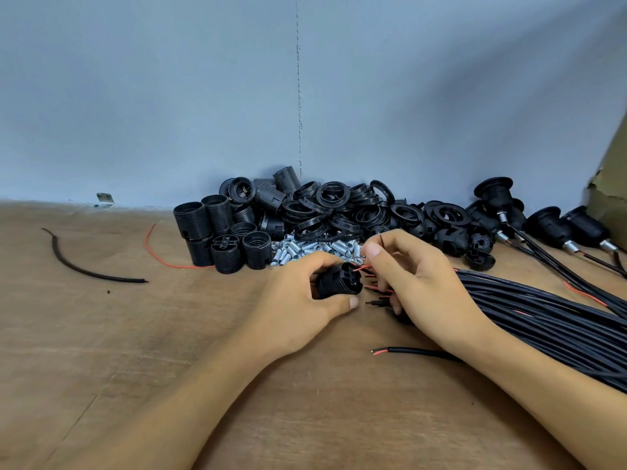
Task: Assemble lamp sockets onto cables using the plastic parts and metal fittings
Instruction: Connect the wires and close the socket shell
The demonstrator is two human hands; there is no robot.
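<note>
My left hand [298, 300] grips a black threaded socket body [339, 280] lying on its side just above the wooden table [135, 334]. My right hand [414, 276] pinches a thin red wire [360, 268] at the socket's open end, with a dark wire looping above my fingers. Several stripped red and black wire tips stick out under my right palm. A bundle of black cables [543, 317] runs from my right hand to the right edge. Behind lie a heap of black socket bodies [220, 228], black rings [339, 208] and small metal fittings [315, 251].
Finished sockets on cables [556, 228] lie at the back right, beside a cardboard box [610, 198]. A loose black cable piece [84, 266] and a stray red wire [159, 256] lie at the left. One cable end [407, 351] lies below my right hand. A grey wall stands behind.
</note>
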